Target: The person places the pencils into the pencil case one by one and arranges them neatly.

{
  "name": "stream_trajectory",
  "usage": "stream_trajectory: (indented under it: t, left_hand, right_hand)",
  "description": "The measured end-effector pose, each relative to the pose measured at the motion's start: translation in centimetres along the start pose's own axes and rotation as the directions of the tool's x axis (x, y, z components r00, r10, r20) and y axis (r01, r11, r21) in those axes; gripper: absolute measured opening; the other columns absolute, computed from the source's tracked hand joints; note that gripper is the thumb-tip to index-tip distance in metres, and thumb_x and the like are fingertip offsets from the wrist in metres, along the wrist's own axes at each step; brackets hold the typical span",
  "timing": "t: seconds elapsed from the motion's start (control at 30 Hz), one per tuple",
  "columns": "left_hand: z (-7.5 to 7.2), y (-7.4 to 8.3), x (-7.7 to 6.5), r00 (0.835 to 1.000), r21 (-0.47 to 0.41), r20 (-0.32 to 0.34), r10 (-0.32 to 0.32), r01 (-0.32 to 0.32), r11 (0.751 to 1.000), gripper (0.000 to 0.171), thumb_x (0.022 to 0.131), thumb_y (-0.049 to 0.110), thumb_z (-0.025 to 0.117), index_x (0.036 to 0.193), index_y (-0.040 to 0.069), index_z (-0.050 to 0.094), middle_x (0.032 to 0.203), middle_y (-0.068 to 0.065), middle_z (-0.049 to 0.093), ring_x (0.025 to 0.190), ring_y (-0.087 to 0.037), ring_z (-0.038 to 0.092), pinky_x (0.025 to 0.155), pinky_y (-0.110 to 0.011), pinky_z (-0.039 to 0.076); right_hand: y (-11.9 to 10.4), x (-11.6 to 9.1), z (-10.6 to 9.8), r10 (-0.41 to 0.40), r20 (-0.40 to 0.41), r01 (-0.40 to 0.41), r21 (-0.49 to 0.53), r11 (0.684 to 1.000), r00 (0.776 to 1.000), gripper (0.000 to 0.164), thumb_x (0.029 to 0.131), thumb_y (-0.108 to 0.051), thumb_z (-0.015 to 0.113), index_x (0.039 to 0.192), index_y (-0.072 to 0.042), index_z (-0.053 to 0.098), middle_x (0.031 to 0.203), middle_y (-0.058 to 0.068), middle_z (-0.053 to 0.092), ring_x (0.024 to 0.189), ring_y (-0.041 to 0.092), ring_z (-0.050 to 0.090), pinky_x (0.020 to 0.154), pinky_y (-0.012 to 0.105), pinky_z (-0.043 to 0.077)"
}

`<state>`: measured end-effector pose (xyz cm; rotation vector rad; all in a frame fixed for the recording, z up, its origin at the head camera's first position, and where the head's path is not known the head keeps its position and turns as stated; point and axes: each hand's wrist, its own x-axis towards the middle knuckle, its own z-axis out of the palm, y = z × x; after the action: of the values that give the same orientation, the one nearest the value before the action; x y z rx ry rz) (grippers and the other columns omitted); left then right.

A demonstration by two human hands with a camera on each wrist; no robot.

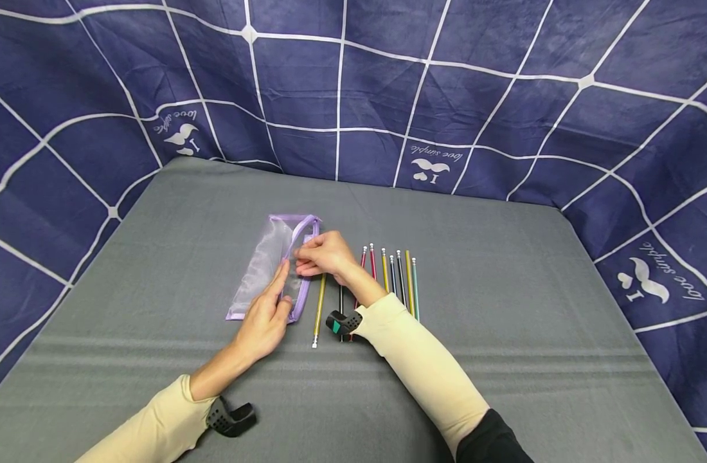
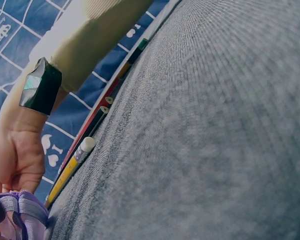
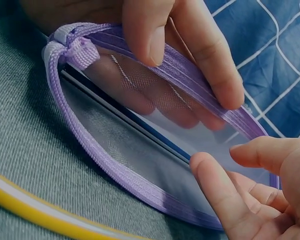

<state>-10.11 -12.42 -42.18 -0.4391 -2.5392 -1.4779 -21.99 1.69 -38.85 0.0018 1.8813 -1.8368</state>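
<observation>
A sheer mesh zip pouch [image 1: 255,276] with purple trim lies on the table, its mouth held apart. My left hand [image 1: 263,321] grips the upper rim of the mouth, with thumb and a finger on the purple band [image 3: 190,70] and other fingers behind the mesh. At the mouth is my right hand [image 1: 328,254], its thumb and fingertips [image 3: 207,167] spread apart with nothing between them. A dark straight line shows through the mesh in the right wrist view. Beside the pouch lies a yellow pencil [image 1: 320,308], its white eraser [image 2: 88,144] nearest in the left wrist view.
Right of the pouch, several pencils [image 1: 401,276] in red, yellow, dark and green lie roughly side by side, partly under my right forearm. A grey cloth covers the table [image 1: 533,289]. Behind it hangs a blue curtain [image 1: 371,90] with white grid lines.
</observation>
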Motion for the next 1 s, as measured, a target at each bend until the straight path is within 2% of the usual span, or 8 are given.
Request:
stream_trajectory:
  t: [0.13, 0.27, 0.47, 0.83, 1.0]
  left_hand:
    - [0.0, 0.0, 0.0, 1.000, 0.003, 0.001, -0.002, 0.002, 1.000, 0.062, 0.092, -0.009, 0.045, 0.151, -0.008, 0.027, 0.156, -0.024, 0.027, 0.144, -0.035, 0.027, 0.117, -0.048, 0.021]
    - [0.1, -0.1, 0.0, 1.000, 0.005, 0.002, -0.004, 0.004, 1.000, 0.063, 0.092, -0.009, 0.045, 0.152, -0.007, 0.027, 0.156, -0.024, 0.027, 0.144, -0.035, 0.027, 0.118, -0.046, 0.020]
    - [0.1, -0.1, 0.0, 1.000, 0.002, -0.006, 0.006, -0.006, 1.000, 0.063, 0.091, -0.010, 0.045, 0.152, -0.007, 0.028, 0.157, -0.023, 0.027, 0.144, -0.035, 0.027, 0.118, -0.043, 0.020]
    - [0.1, -0.1, 0.0, 1.000, -0.004, -0.019, 0.014, -0.014, 1.000, 0.062, 0.091, -0.010, 0.045, 0.151, -0.008, 0.028, 0.156, -0.024, 0.027, 0.144, -0.035, 0.026, 0.118, -0.044, 0.020]
    - [0.2, 0.0, 0.0, 1.000, -0.006, -0.020, 0.008, -0.009, 1.000, 0.062, 0.091, -0.009, 0.045, 0.151, -0.008, 0.028, 0.156, -0.024, 0.027, 0.145, -0.035, 0.025, 0.118, -0.044, 0.020]
  right_hand:
    - [-0.1, -0.3, -0.4, 0.002, -0.006, -0.002, 0.011, 1.000, 1.000, 0.012, 0.090, 0.004, 0.065, 0.098, 0.013, 0.065, 0.069, 0.012, 0.066, 0.055, 0.015, 0.067, 0.060, 0.025, 0.059]
    - [-0.1, -0.6, -0.8, -0.003, -0.004, 0.003, 0.019, 1.000, 1.000, 0.014, 0.089, 0.003, 0.066, 0.099, 0.013, 0.066, 0.069, 0.012, 0.066, 0.056, 0.015, 0.067, 0.061, 0.026, 0.060]
    - [-0.4, -1.6, -1.7, -0.051, 0.000, 0.051, 0.001, 0.999, 0.999, 0.021, 0.089, 0.001, 0.067, 0.105, 0.015, 0.065, 0.071, 0.012, 0.068, 0.059, 0.015, 0.069, 0.064, 0.029, 0.060]
    - [-0.2, -3.0, -3.6, -0.093, -0.024, 0.092, -0.005, 0.996, 0.995, 0.027, 0.090, 0.000, 0.064, 0.109, 0.019, 0.064, 0.072, 0.011, 0.068, 0.060, 0.015, 0.069, 0.063, 0.028, 0.060]
    - [0.0, -3.6, -4.7, -0.095, -0.040, 0.095, -0.005, 0.995, 0.995, 0.027, 0.090, 0.001, 0.064, 0.110, 0.019, 0.064, 0.075, 0.015, 0.070, 0.061, 0.016, 0.070, 0.064, 0.029, 0.060]
